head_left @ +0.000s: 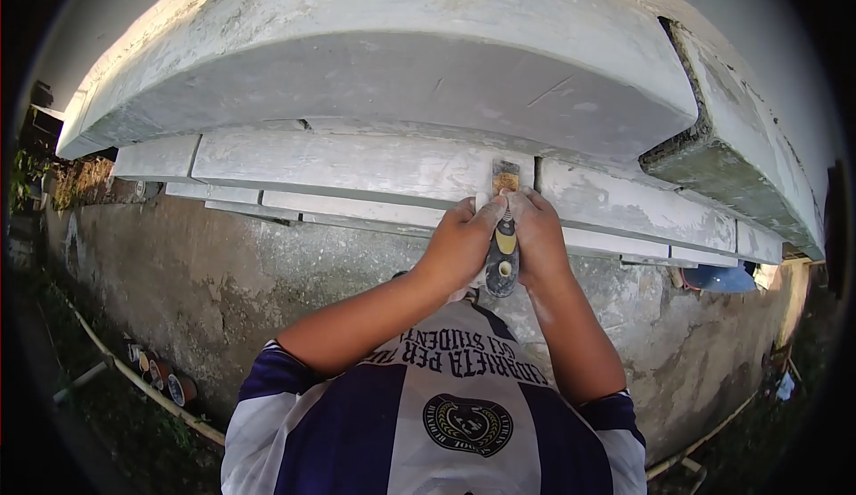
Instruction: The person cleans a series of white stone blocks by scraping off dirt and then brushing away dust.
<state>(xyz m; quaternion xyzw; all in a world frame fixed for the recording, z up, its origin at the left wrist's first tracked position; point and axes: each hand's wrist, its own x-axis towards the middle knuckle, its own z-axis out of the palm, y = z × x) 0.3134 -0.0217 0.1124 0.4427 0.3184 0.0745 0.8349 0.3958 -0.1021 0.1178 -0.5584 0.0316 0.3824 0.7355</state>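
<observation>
Gripping a black-and-yellow-handled scraper [504,243], both hands' fingers [481,214] clamp it against grey moulding [357,163].

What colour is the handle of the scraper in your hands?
Black with yellow patches on the scraper handle, seen in the head view.

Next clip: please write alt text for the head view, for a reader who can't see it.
Both hands, the left hand and right hand, grip a putty knife with a black and yellow handle, its blade pressed against a white plastered moulding ledge. Below are the person's purple and white jersey and a rough grey wall.
</observation>
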